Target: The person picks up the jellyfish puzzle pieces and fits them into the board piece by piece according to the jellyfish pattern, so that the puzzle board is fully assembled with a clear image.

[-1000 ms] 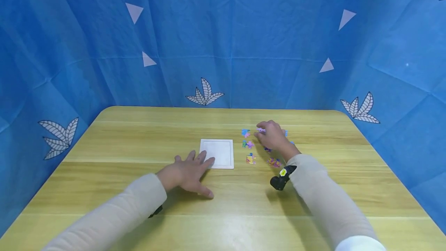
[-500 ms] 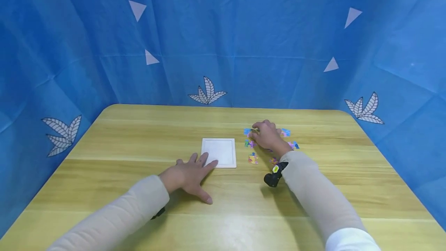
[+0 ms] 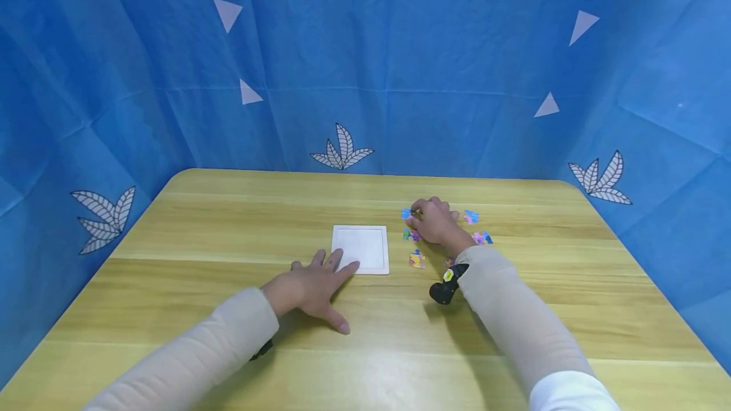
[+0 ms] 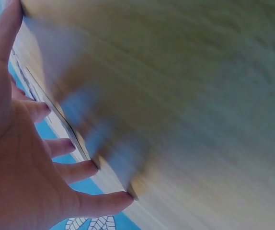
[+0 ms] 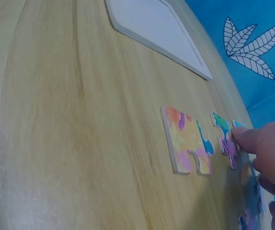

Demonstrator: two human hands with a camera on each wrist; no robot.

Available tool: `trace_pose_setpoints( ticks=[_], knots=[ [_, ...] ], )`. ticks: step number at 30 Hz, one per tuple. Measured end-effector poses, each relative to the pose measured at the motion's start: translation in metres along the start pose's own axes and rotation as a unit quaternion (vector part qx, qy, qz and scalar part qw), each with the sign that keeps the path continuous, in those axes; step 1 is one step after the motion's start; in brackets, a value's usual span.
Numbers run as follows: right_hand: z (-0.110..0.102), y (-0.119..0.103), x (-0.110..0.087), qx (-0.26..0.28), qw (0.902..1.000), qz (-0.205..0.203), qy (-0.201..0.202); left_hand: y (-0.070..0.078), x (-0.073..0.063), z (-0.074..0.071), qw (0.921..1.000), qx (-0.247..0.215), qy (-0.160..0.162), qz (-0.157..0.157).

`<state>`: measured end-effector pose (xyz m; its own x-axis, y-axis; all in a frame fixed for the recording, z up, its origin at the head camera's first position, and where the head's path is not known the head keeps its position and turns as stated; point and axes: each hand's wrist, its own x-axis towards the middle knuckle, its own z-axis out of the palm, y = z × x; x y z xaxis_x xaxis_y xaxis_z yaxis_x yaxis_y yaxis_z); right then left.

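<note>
A white square puzzle tray (image 3: 360, 249) with a raised rim lies flat on the table. My left hand (image 3: 316, 284) rests spread at its near-left corner, fingertips on the rim and thumb out over the tabletop. Bent over the puzzle pieces right of the tray is my right hand (image 3: 436, 221). Its thumb and forefinger pinch around a blue puzzle piece (image 3: 406, 214) at the back left; the fingers partly hide it. In the right wrist view, the thumb (image 5: 247, 139) overlaps a green and purple piece (image 5: 222, 123), near a yellow-orange piece (image 5: 185, 141).
Other pieces lie to the right, a blue and pink one (image 3: 471, 217) and a pink and blue one (image 3: 482, 238). More are hidden under the right hand and wrist. A blue curtain (image 3: 382, 68) hangs behind the wooden table (image 3: 257, 208).
My right hand has moved left from the back middle piece to the back left one, uncovering pieces on the right. The left hand stays at the tray's corner.
</note>
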<state>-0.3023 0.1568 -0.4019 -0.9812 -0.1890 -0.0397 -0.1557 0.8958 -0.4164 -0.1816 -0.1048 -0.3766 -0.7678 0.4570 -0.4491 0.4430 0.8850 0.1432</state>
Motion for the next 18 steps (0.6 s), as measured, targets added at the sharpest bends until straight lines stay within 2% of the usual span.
trace_pose_setpoints(
  ticks=[7, 12, 18],
  knots=[
    [0.002, -0.005, 0.003, 0.040, 0.9988, -0.012, 0.024, 0.001, -0.001, -0.001, 1.0000, -0.005, -0.001, -0.001],
    [0.007, -0.007, 0.003, 0.067, 0.9972, -0.022, 0.024, 0.001, -0.002, 0.000, 0.9999, -0.010, 0.000, 0.000],
    [0.011, -0.014, 0.002, 0.132, 0.9905, -0.031, 0.024, -0.001, -0.001, 0.001, 0.9999, -0.011, 0.004, 0.006]
  ],
)
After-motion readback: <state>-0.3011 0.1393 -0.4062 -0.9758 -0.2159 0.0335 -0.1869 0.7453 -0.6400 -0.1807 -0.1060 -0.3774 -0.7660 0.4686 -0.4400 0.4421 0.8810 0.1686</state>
